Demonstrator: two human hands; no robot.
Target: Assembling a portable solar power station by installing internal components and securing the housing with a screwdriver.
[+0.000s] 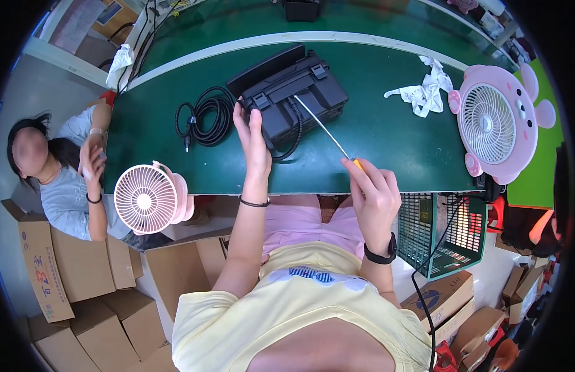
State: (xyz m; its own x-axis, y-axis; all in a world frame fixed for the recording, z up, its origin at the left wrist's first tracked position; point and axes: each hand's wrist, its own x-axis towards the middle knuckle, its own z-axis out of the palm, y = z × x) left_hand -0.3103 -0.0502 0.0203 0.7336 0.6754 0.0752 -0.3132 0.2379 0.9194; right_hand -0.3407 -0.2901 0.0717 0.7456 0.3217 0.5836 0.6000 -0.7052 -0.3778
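Head view: black device (pixel 297 93) lies on the green bench (pixel 386 142), centre, underside up, latches and a coiled cord showing. A flat black panel sits against its far-left edge.

Left hand (pixel 251 133) is flat on the device's near-left corner, fingers extended and resting on the housing, not curled around anything. It's pressing/steadying, no closed grasp.

Right hand (pixel 374 189) is at the near bench edge, fingers wrapped shut on the handle of a screwdriver (pixel 324 129). Only a bit of orange/yellow handle shows above the fist. The thin metal shaft runs up-left; the tip lands on the device's top face near the middle, by the cord. Can't tell whether the tip sits in a screw.

Around it:
- coiled black cable (pixel 204 116) just left of the device, plug end hanging toward the near edge
- small pink fan (pixel 148 198) clipped at the bench's near-left edge
- bigger pink animal-shaped fan (pixel 495 124) far right
- crumpled white cloth (pixel 427 90) between device and big fan
- green plastic crate (pixel 452 232) under the bench, right side
- cardboard boxes (pixel 83 266) on the floor, left
- another person (pixel 67 180) seated at the left end of the bench, hands raised near the bench corner
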